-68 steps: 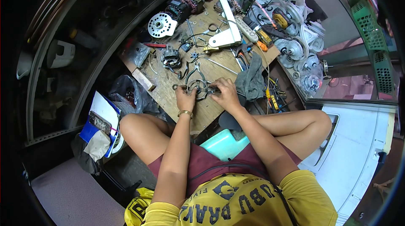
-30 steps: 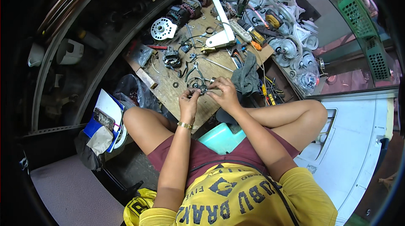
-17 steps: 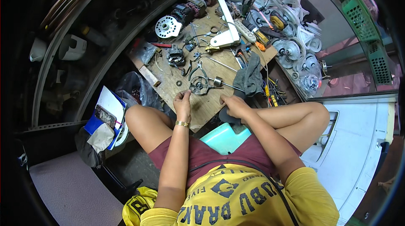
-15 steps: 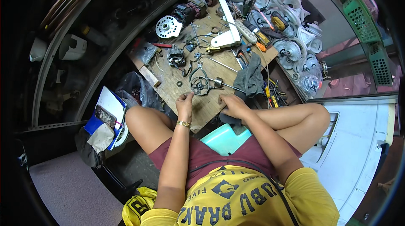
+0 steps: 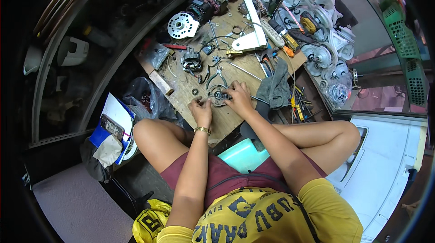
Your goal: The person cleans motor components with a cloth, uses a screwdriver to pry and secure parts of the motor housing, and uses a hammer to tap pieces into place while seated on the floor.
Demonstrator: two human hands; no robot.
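Cluttered workboard (image 5: 199,89), hands (image 5: 201,110) hiding motor part (image 5: 219,95)

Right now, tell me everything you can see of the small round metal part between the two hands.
The small round metal part is dark grey, roughly ring-shaped with a darker middle; finer detail is too small to tell. It lies flat on the wooden board, near its front edge. The right hand rests its fingers on the part's right side, while the left hand sits just to its left, fingertips close to it. Pliers lie just beyond it.
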